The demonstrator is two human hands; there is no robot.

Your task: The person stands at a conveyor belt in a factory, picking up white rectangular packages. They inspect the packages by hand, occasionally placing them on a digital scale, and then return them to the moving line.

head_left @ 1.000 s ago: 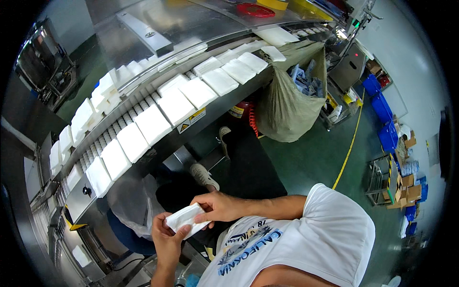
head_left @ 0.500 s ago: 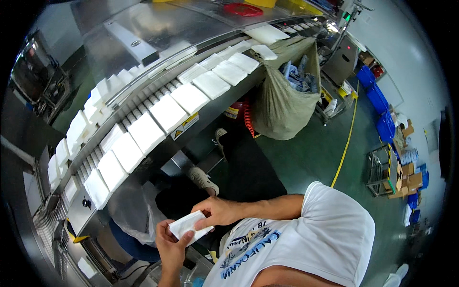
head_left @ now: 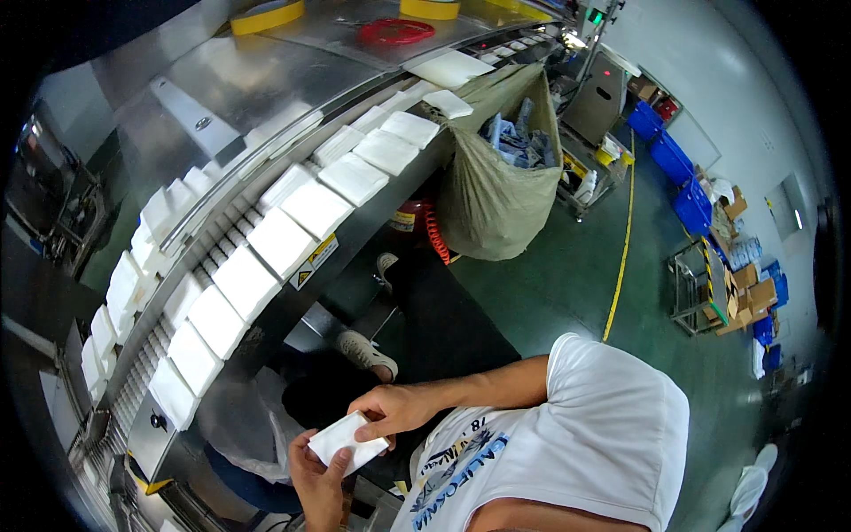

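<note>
A folded white sheet (head_left: pixel 344 438), soft-looking like a wipe, is held low in front of my body between both hands. My left hand (head_left: pixel 317 474) grips its left end, thumb on top and fingers beneath. At the far right end, my right hand (head_left: pixel 394 413) pinches it with the thumb pressed on the upper face. My right hand's other fingers are partly hidden behind the sheet. Beyond my hands, several similar white folded pieces (head_left: pixel 284 242) lie in a row along the near edge of a curved roller conveyor (head_left: pixel 213 257). More white pieces (head_left: pixel 133 282) stand along its far side.
A metal machine top (head_left: pixel 292 80) lies behind the conveyor. A large fabric sack (head_left: pixel 492 199) of bluish scraps hangs by its right end. Clear plastic bagging (head_left: pixel 257 417) is below the conveyor. Blue bins (head_left: pixel 691 208) and a cart (head_left: pixel 700 288) stand across the green floor.
The whole view has shifted slightly, so the conveyor and sack appear farther left. Both hands keep hold of the folded sheet, which sits a little lower in the picture.
</note>
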